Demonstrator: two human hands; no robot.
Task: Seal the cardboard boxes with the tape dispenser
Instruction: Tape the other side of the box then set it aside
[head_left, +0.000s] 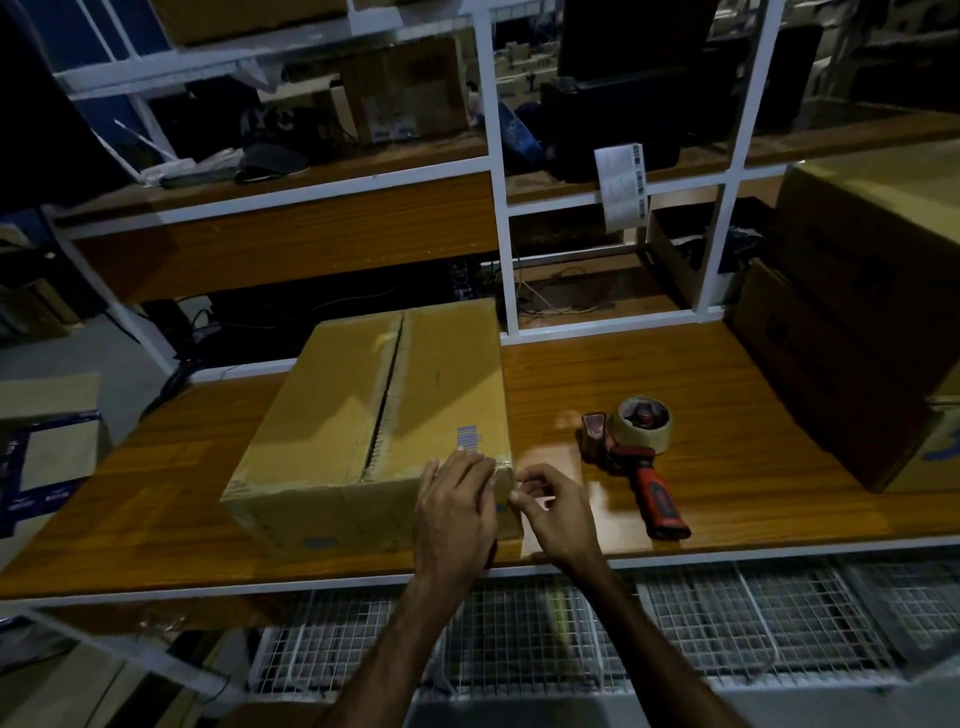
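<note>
— Head view: our left hand (457, 512) lies flat against the near right corner of the box (374, 415), fingers straight; our right hand (553, 512) pinches something small at that corner, tape perhaps.

— And the dispenser (636, 457)?

— Lying on the desk (727, 415), right of the box, untouched. The top seam looks open (a dark gap). We risk the tape folding on itself or sticking crooked.

— What's unclear?

— Dim light hides what we're pinching.
</note>
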